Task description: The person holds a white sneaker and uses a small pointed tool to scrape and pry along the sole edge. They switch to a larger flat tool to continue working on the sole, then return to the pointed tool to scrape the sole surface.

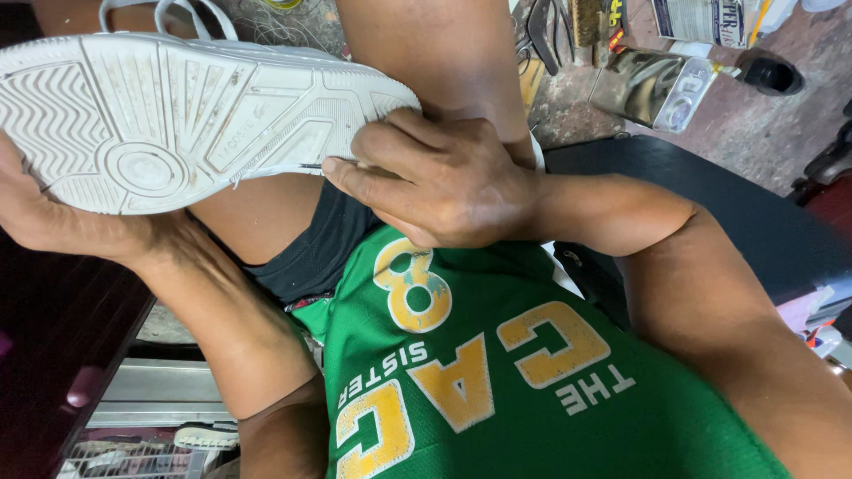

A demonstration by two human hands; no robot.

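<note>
Item: white rubber-soled sneaker [177, 115], sole up, resting on my knee. My left hand [53, 222] cups its underside; my right hand [435, 177] pinches a thin metal needle [312, 166] at the sole's edge.

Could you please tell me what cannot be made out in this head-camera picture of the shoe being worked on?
- Thin metal tool: the right hand hides all but its tip.
- White shoe: upper faces away; toe cut by the left edge.
- Left hand: fingers behind the sole.
- Bench clutter: too blurred to identify.

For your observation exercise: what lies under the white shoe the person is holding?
Under the white shoe, the left hand supports it, with a bare thigh beneath. The shoe's upper is hidden behind the sole.
</note>
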